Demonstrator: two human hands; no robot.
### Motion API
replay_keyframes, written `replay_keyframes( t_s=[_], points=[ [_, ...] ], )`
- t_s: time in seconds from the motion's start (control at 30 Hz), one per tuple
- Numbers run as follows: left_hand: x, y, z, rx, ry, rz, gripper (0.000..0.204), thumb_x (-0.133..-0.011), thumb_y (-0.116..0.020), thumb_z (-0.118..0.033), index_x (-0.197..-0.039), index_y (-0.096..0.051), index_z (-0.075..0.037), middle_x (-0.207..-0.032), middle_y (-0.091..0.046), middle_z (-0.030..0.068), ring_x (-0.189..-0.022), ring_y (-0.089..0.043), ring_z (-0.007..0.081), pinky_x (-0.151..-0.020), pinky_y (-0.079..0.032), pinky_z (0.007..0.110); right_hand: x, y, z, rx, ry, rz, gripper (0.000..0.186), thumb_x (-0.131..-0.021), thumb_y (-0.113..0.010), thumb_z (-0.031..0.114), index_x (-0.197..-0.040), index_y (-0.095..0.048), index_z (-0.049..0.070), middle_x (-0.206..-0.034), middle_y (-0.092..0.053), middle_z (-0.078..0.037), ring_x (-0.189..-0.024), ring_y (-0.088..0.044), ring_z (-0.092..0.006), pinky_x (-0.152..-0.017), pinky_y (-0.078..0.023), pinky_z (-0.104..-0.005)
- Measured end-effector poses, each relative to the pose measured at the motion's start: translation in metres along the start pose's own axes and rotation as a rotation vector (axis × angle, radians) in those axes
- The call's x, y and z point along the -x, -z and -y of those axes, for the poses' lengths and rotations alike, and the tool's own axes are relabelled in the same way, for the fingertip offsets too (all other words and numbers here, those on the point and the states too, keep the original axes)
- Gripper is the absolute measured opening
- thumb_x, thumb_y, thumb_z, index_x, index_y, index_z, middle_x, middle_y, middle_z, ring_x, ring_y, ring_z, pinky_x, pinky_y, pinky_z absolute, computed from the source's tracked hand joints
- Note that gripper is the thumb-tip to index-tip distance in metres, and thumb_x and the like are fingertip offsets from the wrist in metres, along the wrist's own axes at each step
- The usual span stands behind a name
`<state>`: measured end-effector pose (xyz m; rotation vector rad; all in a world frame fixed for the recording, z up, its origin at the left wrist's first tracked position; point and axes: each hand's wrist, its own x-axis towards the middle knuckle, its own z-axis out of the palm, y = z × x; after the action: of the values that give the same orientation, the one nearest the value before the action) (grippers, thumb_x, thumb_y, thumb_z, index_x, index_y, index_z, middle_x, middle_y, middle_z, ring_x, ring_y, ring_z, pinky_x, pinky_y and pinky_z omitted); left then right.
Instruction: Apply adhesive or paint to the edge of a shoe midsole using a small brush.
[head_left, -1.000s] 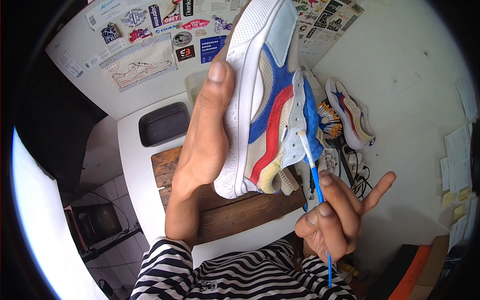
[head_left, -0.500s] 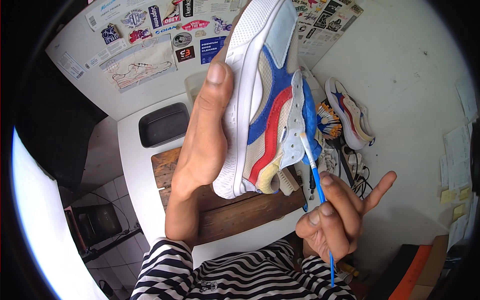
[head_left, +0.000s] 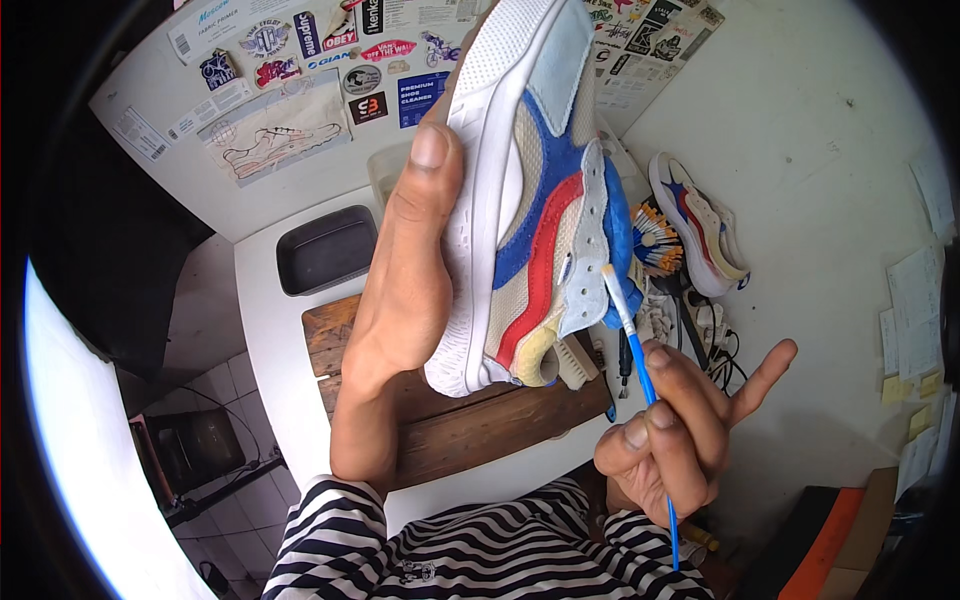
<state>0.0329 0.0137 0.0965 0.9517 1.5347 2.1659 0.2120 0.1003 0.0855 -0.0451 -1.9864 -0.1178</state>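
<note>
My left hand (head_left: 405, 265) grips a sneaker (head_left: 538, 240) by its white sole, holding it up on its side above the table. The shoe has cream mesh, blue and red panels, and a pale grey eyelet strip with no lace in it. Blue material shows at the tongue opening. Between the thumb and fingers of my right hand (head_left: 675, 430) is a thin blue-handled paintbrush (head_left: 640, 350), the little finger stretched out. Its bristle tip lies at the edge of the eyelet strip; whether it touches cannot be made out.
Below the shoe lies a dark wooden board (head_left: 480, 430) with a scrub brush (head_left: 576, 362) by it. A black tray (head_left: 327, 250) stands left. At the right are a second sneaker (head_left: 700, 225), a cluster of brushes (head_left: 658, 240) and tangled cables (head_left: 722, 350). Stickers cover the back panel.
The brush and my right hand have shifted very slightly to the right. My left hand and the sneaker have hardly moved.
</note>
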Motion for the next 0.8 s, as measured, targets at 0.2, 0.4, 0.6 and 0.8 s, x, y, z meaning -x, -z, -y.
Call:
replay_keyframes(
  t_s=[0.2,0.4,0.6,0.8],
  points=[
    [0.000,0.001,0.002,0.000,-0.006,0.013,0.083,-0.100,-0.028,-0.065,-0.153,-0.029,-0.001,-0.144,-0.046,0.0213,-0.132,-0.045,0.0274,-0.112,-0.030,0.035,0.000,0.000,0.000,0.019,-0.012,0.012,0.011,-0.094,-0.050,0.013,-0.105,-0.050,0.015,-0.086,-0.071,-0.005,-0.076,-0.072,-0.0178,-0.110,-0.015,-0.0793],
    [0.001,-0.001,0.001,-0.008,0.006,0.013,0.082,-0.101,-0.028,-0.065,-0.153,-0.029,-0.001,-0.145,-0.046,0.0217,-0.132,-0.045,0.0283,-0.113,-0.030,0.035,-0.001,-0.001,0.000,0.028,-0.040,0.026,0.011,-0.093,-0.052,0.013,-0.103,-0.050,0.015,-0.086,-0.070,-0.005,-0.074,-0.071,-0.0175,-0.111,-0.014,-0.0790],
    [0.001,-0.002,0.001,-0.005,0.024,0.017,0.083,-0.101,-0.027,-0.064,-0.153,-0.029,0.000,-0.145,-0.045,0.0226,-0.132,-0.045,0.0284,-0.113,-0.029,0.035,0.001,0.002,-0.004,-0.017,0.013,0.064,0.014,-0.096,-0.048,0.008,-0.109,-0.046,0.008,-0.096,-0.068,-0.014,-0.083,-0.071,-0.0248,-0.106,-0.012,-0.0830],
    [0.002,-0.003,0.003,-0.004,-0.012,0.020,0.082,-0.101,-0.027,-0.064,-0.152,-0.030,0.001,-0.144,-0.046,0.0225,-0.132,-0.045,0.0282,-0.113,-0.030,0.035,0.001,0.003,-0.004,0.000,0.026,0.031,0.015,-0.095,-0.048,0.008,-0.110,-0.046,0.009,-0.096,-0.068,-0.013,-0.083,-0.071,-0.0246,-0.106,-0.010,-0.0830]
  ],
)
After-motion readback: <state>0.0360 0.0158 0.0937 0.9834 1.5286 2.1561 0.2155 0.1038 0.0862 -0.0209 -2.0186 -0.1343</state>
